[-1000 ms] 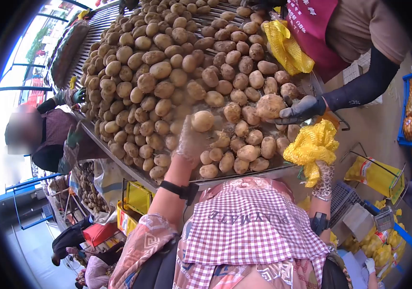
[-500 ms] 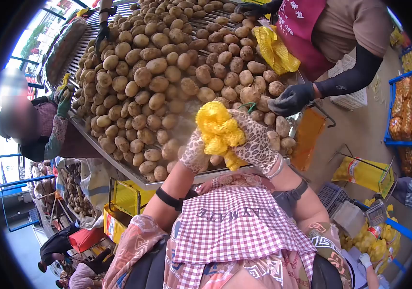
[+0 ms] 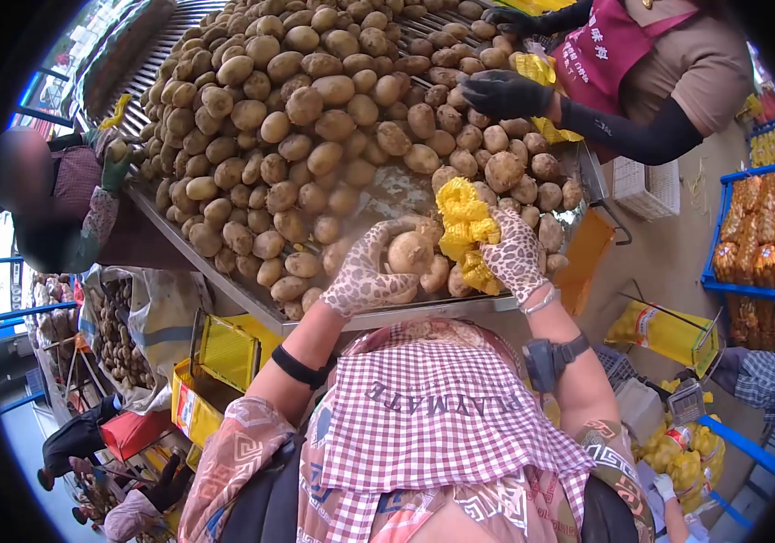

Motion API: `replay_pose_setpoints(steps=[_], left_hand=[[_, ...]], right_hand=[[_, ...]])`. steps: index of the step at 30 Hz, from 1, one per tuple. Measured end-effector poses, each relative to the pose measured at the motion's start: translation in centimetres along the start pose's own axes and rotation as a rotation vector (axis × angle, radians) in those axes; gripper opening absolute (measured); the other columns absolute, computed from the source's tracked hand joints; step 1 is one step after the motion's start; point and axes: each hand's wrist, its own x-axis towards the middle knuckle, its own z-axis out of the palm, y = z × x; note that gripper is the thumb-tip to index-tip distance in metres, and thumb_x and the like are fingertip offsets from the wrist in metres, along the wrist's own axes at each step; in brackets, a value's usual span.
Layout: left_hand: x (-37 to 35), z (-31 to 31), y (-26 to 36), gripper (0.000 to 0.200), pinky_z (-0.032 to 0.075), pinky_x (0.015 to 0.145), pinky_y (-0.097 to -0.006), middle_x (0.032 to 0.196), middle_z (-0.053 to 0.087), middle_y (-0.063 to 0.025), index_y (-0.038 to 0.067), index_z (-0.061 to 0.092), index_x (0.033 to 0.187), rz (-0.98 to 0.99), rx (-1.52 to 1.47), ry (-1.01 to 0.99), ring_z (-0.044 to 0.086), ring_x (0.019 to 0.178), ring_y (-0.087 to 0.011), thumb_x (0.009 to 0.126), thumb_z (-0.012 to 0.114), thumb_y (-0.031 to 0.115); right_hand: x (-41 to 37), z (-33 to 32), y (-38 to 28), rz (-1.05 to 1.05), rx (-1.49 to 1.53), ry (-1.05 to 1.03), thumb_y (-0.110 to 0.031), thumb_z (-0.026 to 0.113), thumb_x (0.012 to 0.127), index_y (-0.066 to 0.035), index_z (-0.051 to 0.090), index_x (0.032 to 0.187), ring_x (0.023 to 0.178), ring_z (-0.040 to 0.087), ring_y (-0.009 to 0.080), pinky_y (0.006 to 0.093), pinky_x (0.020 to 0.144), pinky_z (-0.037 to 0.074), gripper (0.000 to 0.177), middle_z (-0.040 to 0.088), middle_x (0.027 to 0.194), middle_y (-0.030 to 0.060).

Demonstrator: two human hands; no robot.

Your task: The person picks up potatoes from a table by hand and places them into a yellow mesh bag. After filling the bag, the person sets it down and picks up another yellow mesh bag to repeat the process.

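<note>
I record a metal surface [image 3: 397,192] bearing a broad potato heap [image 3: 288,127]. At its near edge, my right hand [image 3: 516,255] has its fingers gripping a bunched yellow mesh bag [image 3: 465,226]; just left, my left hand [image 3: 368,271] appears to have its fingers curled round one potato [image 3: 411,253].

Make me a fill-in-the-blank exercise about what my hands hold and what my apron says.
The left hand cups a ____.
The mesh bag in the right hand is coloured ____.
The checked apron bears the printed word ____.

Missing words: potato; yellow; PLAYMATE.
</note>
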Motion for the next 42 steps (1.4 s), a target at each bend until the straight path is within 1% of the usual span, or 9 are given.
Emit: replay_pose_setpoints(steps=[3, 4, 6, 8, 12, 18, 21, 36, 42], left_hand=[[-0.3, -1.0, -0.5, 0.074, 0.039, 0.102, -0.0329, 0.127, 0.049, -0.0115, 0.002, 0.043, 0.131, 0.002, 0.582, 0.154, 0.047, 0.12, -0.0214, 0.068, 0.079, 0.015], [-0.2, -1.7, -2.4, 0.075, 0.039, 0.102, -0.0336, 0.128, 0.049, -0.0128, 0.003, 0.043, 0.131, 0.045, 0.319, 0.077, 0.048, 0.12, -0.0226, 0.067, 0.08, 0.018], [-0.6, -2.7, -4.6, 0.076, 0.04, 0.102, -0.034, 0.127, 0.05, -0.0127, 0.003, 0.043, 0.13, -0.031, -0.12, 0.075, 0.049, 0.119, -0.0237, 0.066, 0.081, 0.021], [-0.7, -3.0, -1.1, 0.074, 0.04, 0.101, -0.0343, 0.127, 0.05, -0.0119, 0.004, 0.044, 0.13, 0.077, 0.475, 0.085, 0.05, 0.117, -0.023, 0.069, 0.08, 0.021], [-1.6, -3.9, 0.7, 0.074, 0.042, 0.1, -0.034, 0.124, 0.051, -0.0092, 0.004, 0.043, 0.131, 0.033, 0.064, 0.066, 0.049, 0.118, -0.0207, 0.069, 0.08, 0.02], [-1.2, -3.9, 0.8, 0.08, 0.04, 0.102, -0.0352, 0.131, 0.044, -0.0109, 0.004, 0.037, 0.135, 0.074, -0.128, 0.034, 0.042, 0.125, -0.0216, 0.07, 0.08, 0.022], [-1.2, -3.9, 0.7, 0.082, 0.04, 0.101, -0.0348, 0.131, 0.043, -0.0108, 0.005, 0.036, 0.135, 0.135, -0.06, 0.061, 0.041, 0.125, -0.0215, 0.071, 0.08, 0.027], [-0.9, -3.2, 1.6, 0.069, 0.047, 0.093, -0.0324, 0.122, 0.051, -0.0085, 0.004, 0.048, 0.126, 0.04, -0.025, 0.113, 0.053, 0.11, -0.0161, 0.078, 0.071, 0.047], [-1.2, -2.5, 1.9, 0.066, 0.047, 0.093, -0.0346, 0.127, 0.048, -0.0105, 0.006, 0.041, 0.132, -0.202, -0.465, 0.175, 0.049, 0.118, -0.0203, 0.083, 0.066, 0.043]], right_hand=[[-0.8, 0.1, -3.4, -0.46, 0.035, 0.076, -0.003, 0.069, 0.067, -0.001, 0.059, 0.116, 0.105, 0.059, 0.0328, 0.0369, 0.096, 0.045, 0.05, 0.061, 0.112, 0.0179], [-1.3, -0.1, -5.6, -0.679, -0.011, 0.053, -0.004, 0.07, 0.067, -0.001, 0.059, 0.117, 0.105, 0.058, 0.0332, 0.0378, 0.097, 0.045, 0.051, 0.061, 0.113, 0.0183], [-1.6, 0.4, -7.1, -0.625, -0.175, -0.12, -0.007, 0.073, 0.066, -0.003, 0.06, 0.117, 0.111, 0.056, 0.0318, 0.0374, 0.099, 0.044, 0.052, 0.058, 0.119, 0.0176], [0.7, 1.8, -4.1, -0.253, -0.11, -0.052, -0.006, 0.071, 0.068, -0.003, 0.06, 0.115, 0.109, 0.057, 0.0317, 0.0367, 0.097, 0.045, 0.049, 0.06, 0.115, 0.0169], [2.9, 1.1, -1.0, 0.106, 0.504, 0.096, 0.001, 0.066, 0.076, 0.002, 0.056, 0.117, 0.095, 0.063, 0.0203, 0.0309, 0.086, 0.05, 0.042, 0.064, 0.103, 0.0135], [1.9, 2.2, 0.9, 0.134, 0.46, -0.028, 0.003, 0.066, 0.079, 0.002, 0.052, 0.122, 0.099, 0.06, 0.0164, 0.0282, 0.086, 0.05, 0.046, 0.062, 0.11, 0.0094], [1.3, 3.1, 2.7, 0.162, 0.474, 0.011, 0.0, 0.069, 0.077, 0.003, 0.057, 0.111, 0.092, 0.062, 0.0171, 0.0285, 0.081, 0.051, 0.036, 0.065, 0.102, 0.0096], [-1.6, 3.5, 2.8, 0.305, 0.607, 0.012, 0.002, 0.069, 0.078, 0.001, 0.054, 0.117, 0.096, 0.061, 0.0174, 0.029, 0.083, 0.052, 0.042, 0.062, 0.108, 0.0086], [-1.9, 3.2, 3.2, 0.385, 0.672, 0.048, 0.0, 0.071, 0.078, 0.0, 0.053, 0.117, 0.098, 0.061, 0.0179, 0.0299, 0.084, 0.052, 0.044, 0.061, 0.108, 0.0091]])
